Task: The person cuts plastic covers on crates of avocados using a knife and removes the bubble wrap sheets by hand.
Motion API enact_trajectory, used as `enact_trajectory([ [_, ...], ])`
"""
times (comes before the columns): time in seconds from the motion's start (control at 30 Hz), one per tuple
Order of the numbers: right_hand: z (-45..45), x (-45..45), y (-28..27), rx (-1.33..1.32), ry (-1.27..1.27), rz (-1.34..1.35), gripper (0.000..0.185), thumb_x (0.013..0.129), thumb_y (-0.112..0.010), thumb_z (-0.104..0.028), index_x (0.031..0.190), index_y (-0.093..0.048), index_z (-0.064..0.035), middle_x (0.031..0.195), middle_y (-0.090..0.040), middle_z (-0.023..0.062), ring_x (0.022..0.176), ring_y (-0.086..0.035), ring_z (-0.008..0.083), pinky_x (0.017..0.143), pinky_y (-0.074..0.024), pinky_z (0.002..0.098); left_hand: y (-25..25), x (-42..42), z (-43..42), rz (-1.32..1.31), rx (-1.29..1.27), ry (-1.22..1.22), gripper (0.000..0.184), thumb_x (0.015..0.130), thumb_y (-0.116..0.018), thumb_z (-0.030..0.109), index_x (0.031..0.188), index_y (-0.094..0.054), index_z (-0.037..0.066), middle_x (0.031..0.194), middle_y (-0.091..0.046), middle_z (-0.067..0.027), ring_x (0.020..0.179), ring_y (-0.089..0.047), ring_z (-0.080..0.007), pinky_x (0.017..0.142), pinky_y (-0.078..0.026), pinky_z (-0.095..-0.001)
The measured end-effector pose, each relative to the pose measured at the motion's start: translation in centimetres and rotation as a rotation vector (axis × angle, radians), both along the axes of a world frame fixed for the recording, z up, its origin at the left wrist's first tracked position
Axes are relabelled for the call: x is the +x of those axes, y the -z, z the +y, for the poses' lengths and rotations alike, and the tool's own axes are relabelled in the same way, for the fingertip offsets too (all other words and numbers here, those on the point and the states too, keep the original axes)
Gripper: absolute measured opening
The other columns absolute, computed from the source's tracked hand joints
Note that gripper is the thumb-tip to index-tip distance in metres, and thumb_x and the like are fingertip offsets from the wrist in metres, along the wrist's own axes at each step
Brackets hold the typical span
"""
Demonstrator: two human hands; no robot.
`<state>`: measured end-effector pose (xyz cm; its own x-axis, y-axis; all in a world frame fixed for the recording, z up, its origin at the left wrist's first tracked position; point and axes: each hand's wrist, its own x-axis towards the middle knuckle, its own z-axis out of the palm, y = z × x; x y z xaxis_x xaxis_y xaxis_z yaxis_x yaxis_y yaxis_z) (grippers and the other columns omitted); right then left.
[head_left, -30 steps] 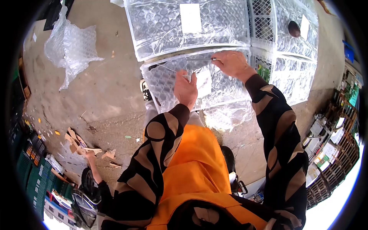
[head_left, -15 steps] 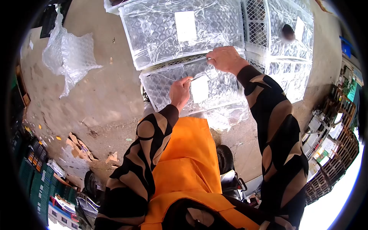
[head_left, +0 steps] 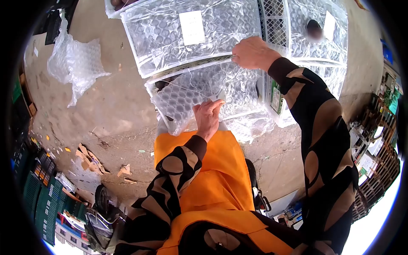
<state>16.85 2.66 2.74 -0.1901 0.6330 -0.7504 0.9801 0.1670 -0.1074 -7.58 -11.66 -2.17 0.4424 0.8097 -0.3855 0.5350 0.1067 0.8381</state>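
My left hand (head_left: 208, 115) is closed in a pinch on the bubble wrap (head_left: 178, 102) over the nearer crate, beside a pale flap at its fingertips. That sheet is pulled toward my body, and something dark shows under its left corner. A thin string (head_left: 193, 80) runs loosely across it. My right hand (head_left: 255, 53) is curled shut by the front rim of the farther crate (head_left: 142, 72); what its fingers hold is hidden. Bubble wrap covers that crate too, with a white label (head_left: 192, 27) on top.
More wrapped plastic crates (head_left: 316, 49) stand on the right, one bearing a dark round item (head_left: 314, 32). A loose piece of bubble wrap (head_left: 80, 57) lies on the concrete floor at left. Torn cardboard (head_left: 90, 160) and green crates (head_left: 40, 199) are at lower left.
My left hand has drawn the bubble wrap down toward me, uncovering part of the nearer crate's left side. The label there no longer lies flat in view. My right hand stays by the rim.
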Motion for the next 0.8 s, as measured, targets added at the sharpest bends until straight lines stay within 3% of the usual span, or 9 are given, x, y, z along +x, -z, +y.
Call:
enact_trajectory([
  [0.13,-1.6,2.2,-2.9,0.449,0.262,0.173,0.027,0.092,-0.054,-0.033,0.097,-0.068,-0.0111,0.084,-0.069,0.0110,0.082,-0.067,0.0315,0.073,-0.0528,0.0422,-3.7,-0.1,-1.4,0.404,0.273,0.612,0.071,0.081,-0.075,0.025,0.138,-0.041,0.000,0.111,-0.051,-0.0174,0.101,-0.049,-0.0270,0.093,-0.034,-0.0405],
  [0.17,-1.7,3.2,-3.4,0.518,0.334,0.169,0.028,0.093,-0.053,-0.035,0.099,-0.068,-0.0118,0.084,-0.069,0.0104,0.082,-0.067,0.0314,0.073,-0.0528,0.0422,-3.9,-0.5,-2.0,0.373,0.304,0.691,0.099,0.076,-0.078,0.027,0.145,-0.017,-0.009,0.123,-0.039,-0.0263,0.110,-0.043,-0.0361,0.098,-0.035,-0.0446],
  [0.23,-4.2,4.4,-4.6,0.423,0.410,0.001,0.026,0.092,-0.055,-0.035,0.099,-0.067,-0.0129,0.086,-0.069,0.0110,0.081,-0.066,0.0311,0.072,-0.0520,0.0418,-9.6,-2.4,1.7,0.233,0.181,0.597,0.096,0.081,-0.075,0.025,0.145,-0.014,-0.010,0.105,-0.054,-0.0190,0.097,-0.057,-0.0286,0.088,-0.047,-0.0380],
  [0.33,-7.9,5.8,-3.9,0.366,0.413,-0.051,0.023,0.091,-0.057,-0.034,0.098,-0.067,-0.0139,0.085,-0.069,0.0109,0.081,-0.066,0.0306,0.071,-0.0516,0.0416,-14.8,-5.1,4.9,0.340,-0.206,0.357,0.043,0.092,-0.063,0.016,0.131,-0.049,0.002,0.096,-0.064,-0.0134,0.090,-0.065,-0.0205,0.083,-0.052,-0.0316],
  [0.43,-9.8,4.9,-1.2,0.328,0.365,0.058,0.027,0.092,-0.055,-0.037,0.096,-0.067,-0.0131,0.082,-0.069,0.0109,0.081,-0.066,0.0304,0.072,-0.0517,0.0431,-9.7,-0.6,5.3,-0.319,-0.385,-0.148,0.023,0.095,-0.057,0.011,0.118,-0.058,0.005,0.107,-0.064,-0.0138,0.098,-0.064,-0.0212,0.087,-0.051,-0.0311],
  [0.5,-9.3,5.0,1.1,0.321,0.315,0.101,0.030,0.092,-0.054,-0.038,0.096,-0.067,-0.0116,0.085,-0.069,0.0112,0.084,-0.067,0.0291,0.075,-0.0514,0.0430,-0.8,3.5,5.6,-0.105,0.009,-0.072,0.028,0.092,-0.055,0.004,0.120,-0.049,0.002,0.115,-0.054,-0.0200,0.108,-0.053,-0.0377,0.090,-0.045,-0.0433],
  [0.57,-8.2,4.7,1.5,0.304,0.259,0.072,0.026,0.090,-0.057,-0.036,0.096,-0.068,-0.0136,0.083,-0.069,0.0095,0.082,-0.067,0.0284,0.075,-0.0514,0.0411,6.5,7.2,4.5,0.087,0.266,-0.055,0.041,0.088,-0.059,0.007,0.124,-0.041,-0.002,0.118,-0.051,-0.0219,0.109,-0.049,-0.0390,0.094,-0.040,-0.0450],
  [0.67,-7.1,4.7,2.3,0.229,0.217,0.040,0.025,0.089,-0.057,-0.035,0.096,-0.069,-0.0142,0.085,-0.070,0.0080,0.086,-0.067,0.0277,0.076,-0.0512,0.0403,6.9,10.3,4.7,0.416,0.042,-0.100,0.026,0.088,-0.063,0.020,0.104,-0.053,0.003,0.104,-0.059,-0.0172,0.097,-0.057,-0.0363,0.083,-0.043,-0.0446],
  [0.8,-6.2,5.0,2.6,0.183,0.168,0.071,0.027,0.090,-0.057,-0.034,0.095,-0.069,-0.0111,0.091,-0.070,0.0096,0.090,-0.066,0.0285,0.081,-0.0504,0.0413,6.5,9.5,4.8,0.287,-0.221,-0.165,0.020,0.089,-0.062,0.024,0.086,-0.057,0.005,0.091,-0.062,-0.0157,0.083,-0.060,-0.0354,0.070,-0.045,-0.0444],
])
